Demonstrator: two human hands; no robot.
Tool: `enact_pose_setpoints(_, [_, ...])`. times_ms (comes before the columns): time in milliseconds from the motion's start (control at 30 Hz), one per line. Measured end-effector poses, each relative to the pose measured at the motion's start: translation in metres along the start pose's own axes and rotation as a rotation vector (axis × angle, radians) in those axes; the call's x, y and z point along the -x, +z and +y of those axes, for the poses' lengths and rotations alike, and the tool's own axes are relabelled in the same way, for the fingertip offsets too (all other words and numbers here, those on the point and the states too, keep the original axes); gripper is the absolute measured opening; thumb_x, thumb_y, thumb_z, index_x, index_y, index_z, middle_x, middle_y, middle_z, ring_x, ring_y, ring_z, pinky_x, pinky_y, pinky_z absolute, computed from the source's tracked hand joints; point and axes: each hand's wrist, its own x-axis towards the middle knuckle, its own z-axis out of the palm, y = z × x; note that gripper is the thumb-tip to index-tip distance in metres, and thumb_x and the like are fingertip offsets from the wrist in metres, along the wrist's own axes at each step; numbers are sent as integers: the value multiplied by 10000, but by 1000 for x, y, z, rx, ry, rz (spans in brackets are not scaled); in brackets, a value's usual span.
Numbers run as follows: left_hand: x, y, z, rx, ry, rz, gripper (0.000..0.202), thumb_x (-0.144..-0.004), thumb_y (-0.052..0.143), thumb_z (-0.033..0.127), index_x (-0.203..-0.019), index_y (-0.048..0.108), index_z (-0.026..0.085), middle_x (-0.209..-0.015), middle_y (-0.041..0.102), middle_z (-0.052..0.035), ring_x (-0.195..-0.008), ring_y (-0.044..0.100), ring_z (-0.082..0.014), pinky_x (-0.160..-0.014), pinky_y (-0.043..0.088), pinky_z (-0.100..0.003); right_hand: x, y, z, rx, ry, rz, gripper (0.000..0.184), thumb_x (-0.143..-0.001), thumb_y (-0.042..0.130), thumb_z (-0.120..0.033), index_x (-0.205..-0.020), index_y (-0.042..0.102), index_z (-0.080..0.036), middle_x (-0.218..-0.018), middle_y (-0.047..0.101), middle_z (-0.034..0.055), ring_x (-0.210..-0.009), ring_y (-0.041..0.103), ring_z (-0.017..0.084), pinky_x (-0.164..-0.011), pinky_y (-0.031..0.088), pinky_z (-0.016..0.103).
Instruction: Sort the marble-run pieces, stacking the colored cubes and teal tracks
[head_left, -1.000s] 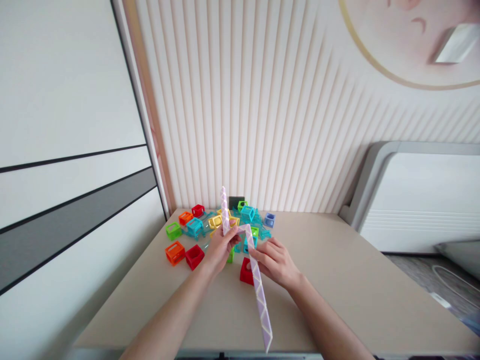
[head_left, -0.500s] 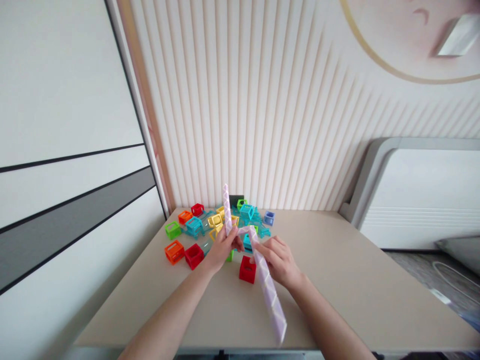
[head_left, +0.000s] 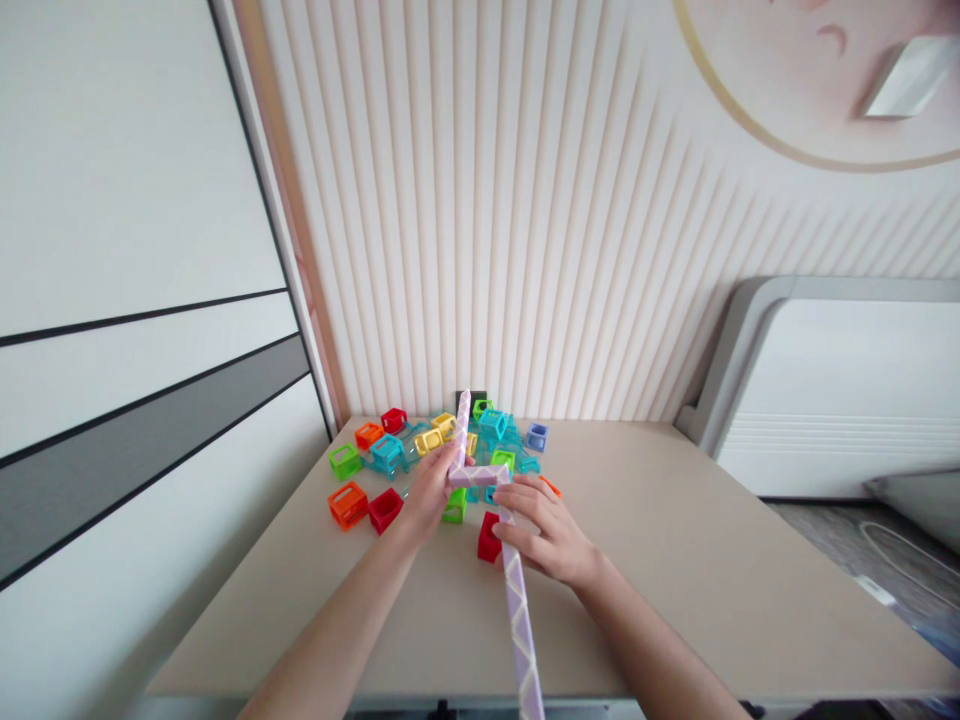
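A pale purple twist puzzle, a jointed snake with white zigzag lines, is held above the table in a stepped shape. My left hand grips its far part, near the bend where an upper arm points away toward the wall. Around the long near section, just below the second bend, the fingers of my right hand are closed. That section runs toward me and leaves the bottom edge of the view. Beneath it, a red block and a green block are partly hidden.
Several hollow plastic blocks lie spread over the back of the table, among them an orange block, a turquoise block and a blue block. A ribbed wall rises behind, and a white cabinet stands at the left.
The puzzle's long near section has swung from slanting right to nearly straight toward me. Its far arm looks shorter and lower, and the middle section now shows level between my hands.
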Motion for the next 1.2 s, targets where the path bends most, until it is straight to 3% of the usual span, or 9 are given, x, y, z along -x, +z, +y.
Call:
enact_pose_setpoints(100, [0, -1, 4, 27, -43, -45, 375, -669, 831, 451, -771, 682, 123, -671, 653, -13, -606, 591, -103, -563, 453, -185, 4, 0, 4, -75, 11, 80, 201, -980, 526, -208, -1179, 551, -220, -1199, 651, 125, -1194, 595, 228, -985, 512, 477])
enact_pose_setpoints(300, [11, -2, 6, 4, -304, -351, 355, -711, 812, 352, -963, 677, 143, -754, 698, -39, -608, 634, -129, -579, 476, -218, 7, -5, 6, -117, 10, 132, 252, -994, 485, -458, -1128, 547, -254, -1216, 655, 133, -1130, 630, 257, -950, 518, 544])
enact_pose_setpoints(400, [16, -2, 4, -32, -369, -441, 389, -736, 810, 345, -1044, 649, 171, -798, 720, -61, -633, 657, -151, -577, 474, -227, 6, -6, 6, -154, -52, 150, 207, -1002, 486, -426, -1075, 552, -244, -1114, 679, 110, -1064, 651, 231, -876, 563, 467])
enact_pose_setpoints(500, [18, 0, 2, -27, -389, -473, 397, -736, 827, 336, -1050, 650, 171, -831, 719, -67, -696, 674, -167, -637, 504, -253, 7, -7, 4, -183, 3, 175, 185, -1019, 453, -393, -1015, 565, -245, -1012, 689, 83, -986, 661, 210, -786, 580, 400])
enact_pose_setpoints(633, [15, 3, -3, 45, -371, -430, 381, -755, 808, 435, -972, 670, 153, -886, 699, -67, -692, 655, -139, -597, 490, -221, 10, -5, 2, -224, 124, 278, 171, -1027, 431, -374, -1009, 555, -257, -994, 689, 71, -962, 661, 214, -748, 581, 394])
enact_pose_setpoints(733, [11, 3, -8, 114, -359, -320, 386, -768, 781, 496, -873, 665, 143, -770, 655, -23, -602, 599, -86, -487, 408, -161, 12, -1, 0, -297, 147, 335, 159, -1031, 412, -375, -1005, 522, -263, -1014, 679, 70, -957, 671, 221, -732, 587, 401])
enact_pose_setpoints(867, [7, 0, -13, 128, -315, -260, 334, -750, 822, 414, -827, 641, 145, -654, 598, 36, -537, 548, -50, -475, 398, -137, 7, 9, -4, -370, 187, 416, 125, -1026, 418, -395, -1016, 478, -286, -945, 674, 47, -880, 698, 226, -686, 589, 404])
enact_pose_setpoints(1000, [6, -2, -13, 187, -323, -251, 336, -726, 854, 342, -899, 636, 153, -758, 673, 2, -652, 642, -92, -562, 481, -162, -3, 17, -8, -355, 365, 622, 107, -1021, 417, -421, -1022, 412, -315, -802, 625, -4, -708, 685, 212, -623, 577, 414])
enact_pose_setpoints(1200, [10, 2, -12, 235, -316, -246, 357, -726, 859, 273, -968, 617, 170, -828, 698, -15, -662, 652, -95, -575, 516, -167, -4, 22, -1, -401, 493, 788, 104, -1012, 449, -386, -959, 428, -299, -751, 559, -17, -639, 633, 193, -519, 554, 359])
